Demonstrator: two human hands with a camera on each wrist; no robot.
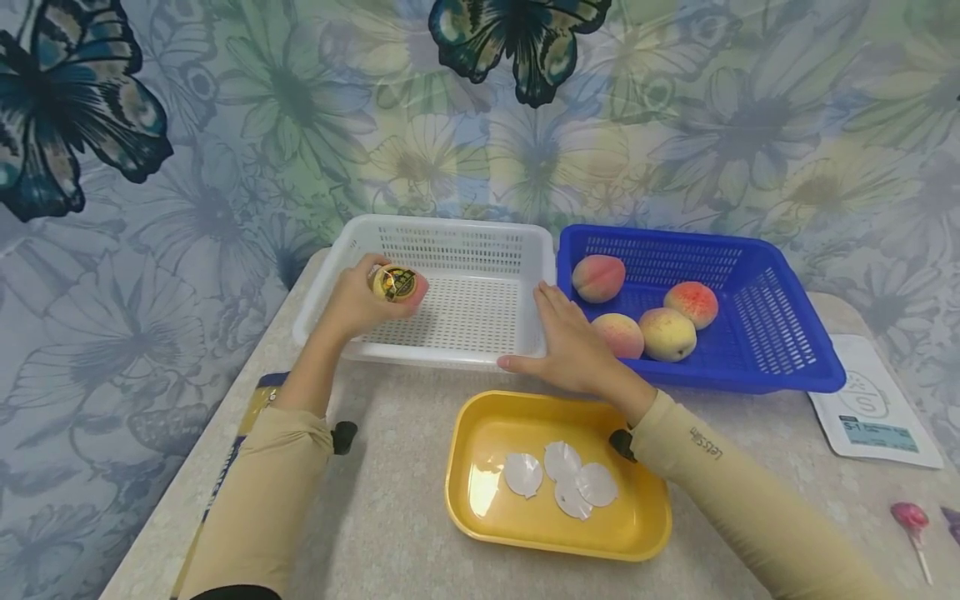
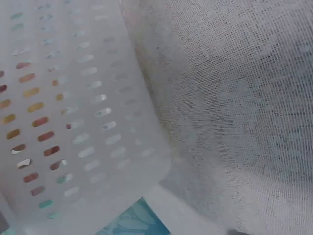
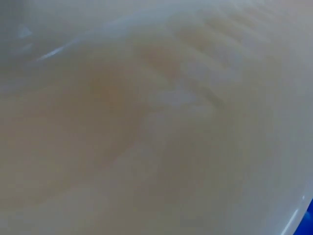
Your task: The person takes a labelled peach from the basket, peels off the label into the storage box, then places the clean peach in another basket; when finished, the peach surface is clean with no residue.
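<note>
My left hand (image 1: 360,302) grips a pinkish-yellow peach (image 1: 422,288) inside the left part of the white basket (image 1: 442,352). On the peach's upper side is a round black-and-gold sticker (image 1: 395,284). Reddish and yellow patches show through the slots of the basket wall (image 2: 83,142) in the left wrist view. My right hand (image 1: 572,343) rests on the white basket's front right corner, fingers along the right rim and thumb out at the front rim. The right wrist view is a blurred close-up of a pale, glossy surface.
A blue basket (image 1: 757,379) with several peaches (image 1: 667,334) adjoins the white one. In front stands a yellow tray (image 1: 555,546) with several white round pieces (image 1: 522,475). A white scale (image 1: 877,417) and a pink lollipop (image 1: 910,517) lie at right. A gold-and-blue packet (image 1: 255,408) lies under the left forearm.
</note>
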